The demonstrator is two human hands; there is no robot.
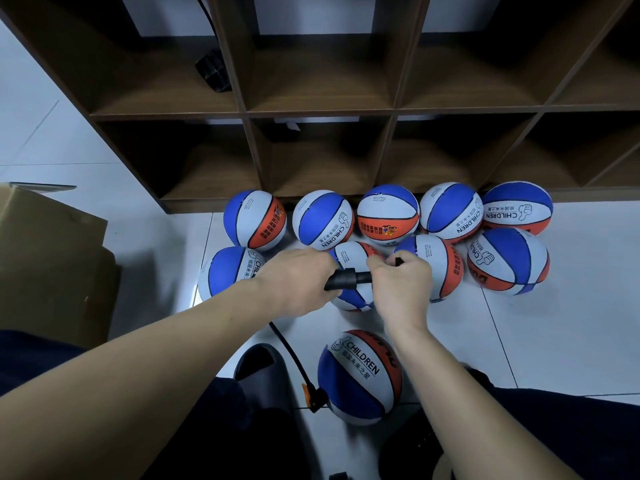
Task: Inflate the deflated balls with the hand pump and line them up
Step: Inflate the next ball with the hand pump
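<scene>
A blue, white and orange ball [360, 379] printed CHILDREN lies on the floor between my knees. A black hose [289, 351] with an orange connector [313, 398] runs from its left side up to the black hand pump [346, 277]. My left hand [294, 278] grips the pump body. My right hand [400, 282] grips the pump's handle end, close against the body. Several same-coloured balls [388, 216] sit in two rows on the floor beyond my hands, against the shelf.
A dark wooden cubby shelf [394, 109] stands behind the balls, a black object [213, 71] in one compartment. Cardboard boxes [52, 258] stand at the left. A grey slipper [263, 372] rests by the ball. The floor is white tile.
</scene>
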